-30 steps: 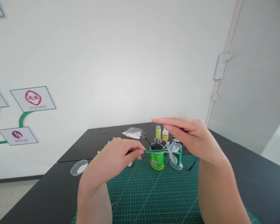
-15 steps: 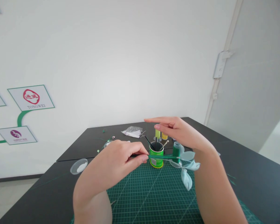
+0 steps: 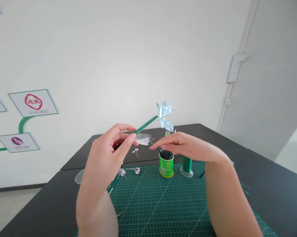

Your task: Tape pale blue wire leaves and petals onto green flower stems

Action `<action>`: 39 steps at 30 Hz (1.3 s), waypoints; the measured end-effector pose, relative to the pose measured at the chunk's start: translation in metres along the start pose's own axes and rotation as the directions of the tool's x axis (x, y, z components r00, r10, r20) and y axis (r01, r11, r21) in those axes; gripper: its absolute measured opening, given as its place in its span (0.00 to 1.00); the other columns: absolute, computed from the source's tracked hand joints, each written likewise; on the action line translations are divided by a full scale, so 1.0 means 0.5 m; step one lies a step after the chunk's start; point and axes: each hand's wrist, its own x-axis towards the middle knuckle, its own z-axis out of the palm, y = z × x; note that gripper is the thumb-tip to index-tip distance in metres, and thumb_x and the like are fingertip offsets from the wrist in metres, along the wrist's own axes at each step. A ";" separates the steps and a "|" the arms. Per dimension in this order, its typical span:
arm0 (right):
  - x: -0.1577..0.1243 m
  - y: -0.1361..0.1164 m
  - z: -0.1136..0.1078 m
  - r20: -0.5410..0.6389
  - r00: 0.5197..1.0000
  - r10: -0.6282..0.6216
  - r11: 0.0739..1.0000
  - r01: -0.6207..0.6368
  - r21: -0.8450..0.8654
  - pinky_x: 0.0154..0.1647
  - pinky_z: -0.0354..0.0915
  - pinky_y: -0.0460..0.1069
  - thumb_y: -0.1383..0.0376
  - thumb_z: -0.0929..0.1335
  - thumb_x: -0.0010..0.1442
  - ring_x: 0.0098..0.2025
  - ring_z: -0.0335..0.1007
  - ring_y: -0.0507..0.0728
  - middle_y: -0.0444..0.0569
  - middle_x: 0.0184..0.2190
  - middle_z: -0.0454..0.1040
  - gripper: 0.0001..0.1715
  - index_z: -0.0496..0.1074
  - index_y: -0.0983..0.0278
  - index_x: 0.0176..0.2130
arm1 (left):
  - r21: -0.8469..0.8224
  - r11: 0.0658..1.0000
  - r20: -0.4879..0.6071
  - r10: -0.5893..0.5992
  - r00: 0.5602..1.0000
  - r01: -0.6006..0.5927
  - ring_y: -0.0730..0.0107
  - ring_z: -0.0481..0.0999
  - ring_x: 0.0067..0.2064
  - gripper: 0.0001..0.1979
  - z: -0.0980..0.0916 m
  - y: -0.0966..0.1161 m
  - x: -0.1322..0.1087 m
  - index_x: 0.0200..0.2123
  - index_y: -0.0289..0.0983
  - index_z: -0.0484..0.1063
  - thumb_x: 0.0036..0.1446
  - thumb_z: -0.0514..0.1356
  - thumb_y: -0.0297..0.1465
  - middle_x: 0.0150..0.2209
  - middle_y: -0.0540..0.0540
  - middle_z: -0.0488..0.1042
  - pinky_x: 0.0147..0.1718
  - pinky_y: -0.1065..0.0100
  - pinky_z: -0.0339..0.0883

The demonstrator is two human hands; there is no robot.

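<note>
An artificial flower with pale blue fabric-like petals [image 3: 166, 122] and a green-wrapped stem [image 3: 146, 124] tilts up to the right above the table. My left hand [image 3: 115, 144] is closed round the lower stem, thumb against fingers. To the right and lower, my right hand [image 3: 185, 143] has its fingers stretched out flat, thumb underneath, with nothing visible in it. Just below its fingertips stands a green can [image 3: 166, 168] holding dark sticks. Partly behind that wrist is a spool of green thread [image 3: 187, 164] on a clear base.
A green cutting mat [image 3: 160, 200] covers the near part of the black table [image 3: 89, 153]. Small white flower pieces [image 3: 137, 170] and green stems [image 3: 113, 184] lie near my left forearm. Farther back is a clear plastic bag [image 3: 143, 139]; a clear lid [image 3: 79, 176] is at left.
My left hand has raised the flower and swung its petals up and left, away from the thread spool. My right hand has dropped lower, its fingers still stretched.
</note>
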 end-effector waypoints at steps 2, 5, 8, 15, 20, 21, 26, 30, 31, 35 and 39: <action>-0.007 -0.007 -0.003 0.082 0.995 -0.048 0.998 0.045 0.036 0.23 0.50 0.46 0.60 0.64 0.74 0.25 0.52 0.50 0.43 0.27 0.67 0.20 0.82 0.58 0.56 | 0.002 1.000 -0.028 -0.022 0.999 0.022 0.72 0.68 0.23 0.13 0.003 -0.002 0.006 0.45 0.44 0.79 0.67 0.61 0.44 0.29 0.51 0.81 0.20 0.74 0.60; -0.020 -0.011 -0.009 0.185 0.972 -0.144 0.985 0.123 0.119 0.20 0.45 0.45 0.55 0.67 0.73 0.22 0.47 0.47 0.40 0.24 0.62 0.22 0.81 0.64 0.55 | 0.026 0.999 -0.018 -0.021 1.000 0.022 0.72 0.66 0.23 0.14 0.004 -0.011 0.016 0.46 0.43 0.79 0.67 0.61 0.44 0.30 0.50 0.81 0.19 0.74 0.59; -0.036 -0.010 -0.015 0.243 0.944 -0.224 0.958 0.168 0.232 0.18 0.43 0.45 0.51 0.69 0.71 0.19 0.44 0.46 0.36 0.19 0.58 0.25 0.80 0.67 0.56 | 0.038 0.999 0.037 -0.014 0.999 0.012 0.72 0.67 0.24 0.14 0.002 -0.021 0.024 0.46 0.43 0.79 0.67 0.60 0.45 0.31 0.50 0.82 0.20 0.73 0.59; -0.052 -0.006 -0.021 0.309 0.848 -0.430 0.853 0.270 0.447 0.19 0.46 0.44 0.57 0.78 0.63 0.17 0.46 0.45 0.33 0.18 0.53 0.24 0.81 0.64 0.56 | 0.081 0.997 0.127 0.005 0.992 -0.015 0.71 0.71 0.24 0.15 0.008 -0.026 0.029 0.47 0.43 0.80 0.68 0.60 0.45 0.33 0.49 0.84 0.21 0.72 0.59; -0.052 0.005 -0.017 0.336 0.791 -0.512 0.775 0.257 0.577 0.15 0.46 0.44 0.53 0.79 0.59 0.13 0.46 0.45 0.32 0.14 0.55 0.34 0.79 0.64 0.60 | 0.085 0.996 0.247 -0.005 0.969 -0.016 0.64 0.82 0.37 0.11 0.012 -0.022 0.021 0.44 0.46 0.82 0.68 0.61 0.42 0.36 0.51 0.85 0.30 0.71 0.67; -0.056 0.006 -0.017 0.323 0.799 -0.508 0.781 0.270 0.563 0.15 0.46 0.44 0.50 0.79 0.59 0.13 0.46 0.45 0.33 0.14 0.56 0.37 0.78 0.64 0.62 | 0.096 0.995 0.267 -0.009 0.964 -0.017 0.64 0.83 0.38 0.11 0.011 -0.020 0.019 0.43 0.47 0.82 0.68 0.61 0.42 0.36 0.52 0.85 0.31 0.70 0.67; -0.082 -0.011 -0.015 0.149 0.847 -0.510 0.787 0.389 0.479 0.17 0.46 0.46 0.44 0.73 0.65 0.14 0.43 0.46 0.33 0.15 0.55 0.39 0.71 0.58 0.68 | 0.206 0.977 0.320 -0.017 0.947 -0.052 0.66 0.80 0.34 0.11 0.010 -0.014 0.013 0.42 0.49 0.84 0.68 0.61 0.42 0.36 0.54 0.85 0.28 0.68 0.62; -0.097 -0.032 -0.007 0.020 0.903 -0.428 0.836 0.388 0.387 0.18 0.47 0.47 0.41 0.71 0.65 0.16 0.39 0.47 0.33 0.16 0.52 0.40 0.70 0.54 0.68 | 0.274 0.957 0.389 -0.023 0.921 -0.092 0.70 0.73 0.26 0.12 0.010 -0.009 0.014 0.40 0.48 0.84 0.68 0.59 0.40 0.27 0.56 0.81 0.25 0.68 0.56; -0.098 -0.037 -0.004 -0.008 0.912 -0.409 0.844 0.381 0.378 0.18 0.48 0.47 0.41 0.71 0.65 0.16 0.39 0.47 0.33 0.17 0.52 0.39 0.71 0.53 0.68 | 0.278 0.955 0.415 -0.023 0.909 -0.103 0.70 0.72 0.25 0.12 0.011 -0.008 0.014 0.40 0.48 0.84 0.68 0.59 0.40 0.26 0.56 0.79 0.25 0.68 0.55; -0.095 -0.050 0.006 -0.081 0.933 -0.351 0.857 0.355 0.373 0.19 0.48 0.47 0.40 0.70 0.66 0.18 0.41 0.49 0.35 0.19 0.52 0.40 0.69 0.53 0.70 | 0.270 0.957 0.522 -0.053 0.851 -0.106 0.71 0.75 0.26 0.13 0.014 -0.004 0.016 0.40 0.47 0.84 0.69 0.59 0.40 0.29 0.56 0.82 0.28 0.69 0.59; -0.083 -0.056 0.009 -0.216 0.950 -0.224 0.942 0.268 0.201 0.21 0.44 0.48 0.40 0.67 0.70 0.21 0.41 0.50 0.36 0.20 0.49 0.41 0.65 0.57 0.72 | 0.244 0.947 0.609 0.018 0.793 -0.208 0.73 0.74 0.26 0.12 0.017 -0.003 0.016 0.37 0.47 0.83 0.70 0.58 0.38 0.28 0.57 0.81 0.28 0.69 0.58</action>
